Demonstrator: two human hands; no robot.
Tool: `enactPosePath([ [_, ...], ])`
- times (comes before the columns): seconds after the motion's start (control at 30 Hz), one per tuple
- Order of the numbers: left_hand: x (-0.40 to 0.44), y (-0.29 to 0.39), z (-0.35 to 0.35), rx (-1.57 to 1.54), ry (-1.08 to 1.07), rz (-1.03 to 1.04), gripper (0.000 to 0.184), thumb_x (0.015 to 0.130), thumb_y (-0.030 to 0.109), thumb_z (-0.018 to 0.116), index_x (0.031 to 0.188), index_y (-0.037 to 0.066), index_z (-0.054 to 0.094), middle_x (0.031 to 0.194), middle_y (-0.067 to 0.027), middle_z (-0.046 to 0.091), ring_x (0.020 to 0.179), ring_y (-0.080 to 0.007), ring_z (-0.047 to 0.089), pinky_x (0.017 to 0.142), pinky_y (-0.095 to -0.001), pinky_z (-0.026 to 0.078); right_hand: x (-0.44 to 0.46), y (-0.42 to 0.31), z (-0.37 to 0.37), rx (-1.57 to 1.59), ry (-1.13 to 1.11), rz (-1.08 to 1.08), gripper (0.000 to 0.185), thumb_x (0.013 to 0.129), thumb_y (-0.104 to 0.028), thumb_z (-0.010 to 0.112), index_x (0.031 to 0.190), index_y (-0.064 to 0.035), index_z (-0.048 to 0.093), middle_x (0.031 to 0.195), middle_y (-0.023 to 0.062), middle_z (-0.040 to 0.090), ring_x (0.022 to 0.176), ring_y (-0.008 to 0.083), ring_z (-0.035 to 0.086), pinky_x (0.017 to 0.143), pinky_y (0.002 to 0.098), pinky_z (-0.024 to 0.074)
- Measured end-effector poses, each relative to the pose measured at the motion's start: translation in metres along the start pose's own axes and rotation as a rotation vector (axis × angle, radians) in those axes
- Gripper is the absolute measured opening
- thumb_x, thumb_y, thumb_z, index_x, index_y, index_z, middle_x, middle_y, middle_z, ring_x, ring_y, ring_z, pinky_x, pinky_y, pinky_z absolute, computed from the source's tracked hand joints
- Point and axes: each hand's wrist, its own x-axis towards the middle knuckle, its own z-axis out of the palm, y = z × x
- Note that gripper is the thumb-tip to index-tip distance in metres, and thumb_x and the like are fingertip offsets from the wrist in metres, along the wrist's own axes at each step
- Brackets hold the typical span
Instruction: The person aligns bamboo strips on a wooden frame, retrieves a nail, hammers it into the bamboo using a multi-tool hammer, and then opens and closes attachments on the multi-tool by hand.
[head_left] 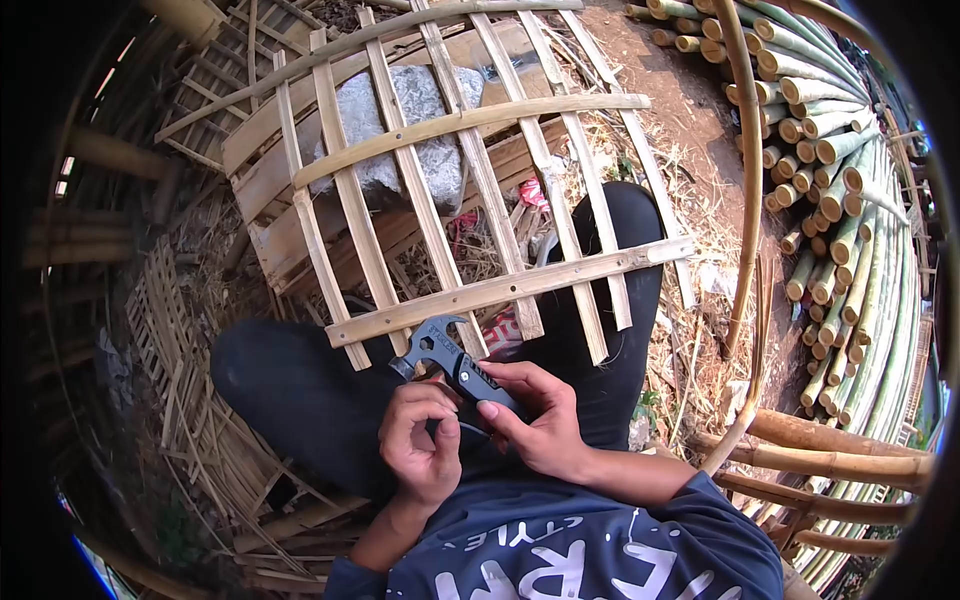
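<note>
A dark grey multi-tool with a hammer head and claw (440, 350) is held above my lap, near the lower edge of a bamboo lattice panel (500, 290). My right hand (540, 415) grips its black handle, thumb and fingers on either side. My left hand (420, 435) is closed with its fingers curled beside the tool, just below the head; a small reddish part shows at its fingertips, too small to name. The lattice has several long slats nailed to crosspieces, and its lower end lies over my legs.
Behind the lattice a pale stone block (400, 120) rests on wooden boards (270, 245). Cut bamboo poles (840, 170) are stacked at the right, with a bamboo frame (830, 460) below them. Split strips (220, 430) lie at the left.
</note>
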Motion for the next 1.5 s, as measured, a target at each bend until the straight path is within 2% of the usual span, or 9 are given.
enactPosePath([
  [0.3,0.002,0.004,-0.002,-0.003,-0.061,0.155,0.027,0.100,0.025,0.056,0.089,0.000,0.052,0.088,-0.0127,0.052,0.076,-0.0223,0.057,0.069,-0.0329,0.049,0.001,-0.001,-0.003,0.077,-0.012,-0.024,0.033,0.097,-0.008,0.063,0.129,-0.0021,0.057,0.098,0.0080,0.069,0.064,0.0051,0.059,0.050,0.0201,0.0470],
  [0.63,0.001,0.009,-0.006,-0.026,-0.095,0.284,0.021,0.093,0.021,0.068,0.094,0.001,0.064,0.088,-0.0120,0.061,0.073,-0.0234,0.063,0.063,-0.0334,0.053,0.005,0.001,-0.005,0.197,-0.028,0.061,0.032,0.102,-0.022,0.056,0.129,-0.0046,0.052,0.094,0.0131,0.069,0.067,0.0118,0.062,0.054,0.0262,0.0523],
  [0.77,0.000,0.010,-0.007,-0.032,-0.103,0.282,0.020,0.092,0.019,0.069,0.096,0.001,0.064,0.088,-0.0113,0.061,0.073,-0.0230,0.064,0.063,-0.0332,0.053,0.007,-0.001,-0.003,0.214,-0.036,0.086,0.033,0.103,-0.022,0.055,0.130,-0.0049,0.051,0.096,0.0139,0.069,0.065,0.0116,0.062,0.053,0.0255,0.0516],
  [0.87,0.001,0.010,-0.009,-0.038,-0.099,0.263,0.020,0.092,0.021,0.069,0.096,0.001,0.064,0.087,-0.0115,0.061,0.071,-0.0225,0.063,0.063,-0.0327,0.053,0.004,-0.005,0.001,0.228,-0.025,0.065,0.031,0.101,-0.012,0.057,0.131,-0.0022,0.053,0.096,0.0104,0.070,0.068,0.0075,0.060,0.056,0.0230,0.0491],
  [0.97,-0.001,0.003,-0.014,-0.130,-0.103,0.188,0.028,0.094,0.026,0.067,0.101,-0.001,0.061,0.092,-0.0127,0.061,0.080,-0.0218,0.064,0.071,-0.0326,0.053,-0.002,-0.012,0.005,-0.132,0.000,-0.096,0.040,0.094,-0.006,0.067,0.131,0.0004,0.054,0.099,0.0122,0.071,0.073,0.0101,0.064,0.060,0.0250,0.0528],
  [1.07,-0.004,0.000,-0.012,-0.254,-0.039,-0.047,0.042,0.096,0.033,0.064,0.110,-0.005,0.056,0.099,-0.0138,0.060,0.093,-0.0212,0.062,0.082,-0.0328,0.051,0.007,-0.010,-0.003,-0.597,-0.008,-0.654,0.050,0.084,-0.001,0.076,0.129,0.0044,0.056,0.103,0.0160,0.072,0.082,0.0149,0.070,0.069,0.0272,0.0557],
  [1.1,-0.003,0.005,-0.010,-0.358,-0.034,-0.170,0.054,0.096,0.037,0.063,0.120,-0.009,0.049,0.110,-0.0144,0.058,0.103,-0.0206,0.059,0.089,-0.0327,0.047,0.007,-0.012,-0.001,-0.596,0.024,-0.684,0.054,0.077,0.001,0.080,0.125,0.0075,0.057,0.105,0.0203,0.072,0.089,0.0217,0.072,0.075,0.0297,0.0566],
  [1.23,0.000,0.001,-0.009,-0.452,-0.048,-0.232,0.059,0.097,0.037,0.063,0.129,-0.008,0.045,0.118,-0.0140,0.056,0.106,-0.0203,0.057,0.092,-0.0336,0.045,0.014,-0.023,0.004,-0.666,-0.011,-0.874,0.058,0.070,0.005,0.083,0.122,0.0092,0.058,0.102,0.0216,0.072,0.077,0.0259,0.071,0.067,0.0297,0.0564],
  [1.5,-0.009,-0.005,-0.012,-0.449,-0.062,-0.261,0.055,0.098,0.030,0.064,0.136,-0.003,0.042,0.121,-0.0106,0.054,0.112,-0.0180,0.054,0.099,-0.0332,0.041,0.020,-0.020,0.005,-0.765,-0.056,-1.017,0.058,0.066,0.005,0.084,0.119,0.0091,0.059,0.102,0.0229,0.072,0.072,0.0263,0.070,0.062,0.0308,0.0569],
])
